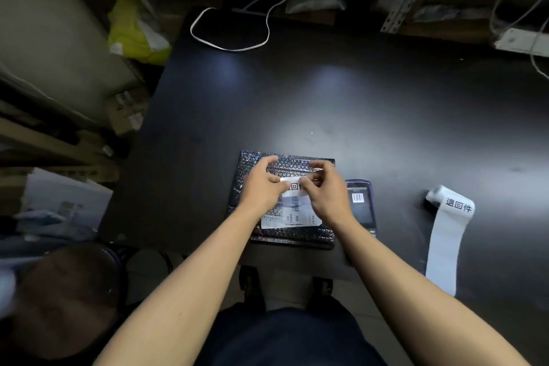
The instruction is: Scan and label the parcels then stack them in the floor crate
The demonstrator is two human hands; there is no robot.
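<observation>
A black bubble-mailer parcel (292, 236) lies flat near the front edge of the dark table (356, 104), with a white shipping label (292, 218) on its top. Above it both hands hold a small white sticker (294, 184) printed with black characters. My left hand (264, 187) pinches the sticker's left end and my right hand (328, 192) pinches its right end. A handheld scanner (361, 205) lies on the table just right of the parcel, its screen showing a barcode. Much of the parcel's middle is hidden by my hands.
A label roll (445, 235) with a long white strip hanging over the table's front edge lies at the right. A white cable (225, 41) loops at the back left. A round dark bin (74, 291) stands on the floor at lower left, boxes and shelves beyond.
</observation>
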